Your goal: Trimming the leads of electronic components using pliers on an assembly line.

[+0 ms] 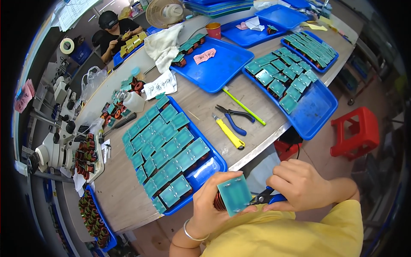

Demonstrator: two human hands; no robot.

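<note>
My left hand is closed around a copper-wound coil with a square green circuit board on its face, held up in front of my yellow shirt. In my right hand are blue-handled cutting pliers, fingers wrapped round the handles. Their jaws touch or nearly touch the board's lower right corner, where a soldered lead shows; whether they grip it I cannot tell. Most of the coil is hidden behind the board and my fingers. Left of my hands, a blue tray carries rows of similar board-topped coils.
On the table lie a yellow utility knife, a second pair of pliers and a green stick. Blue trays of coils stand at right. A red stool is on the floor. Another person works at the far left.
</note>
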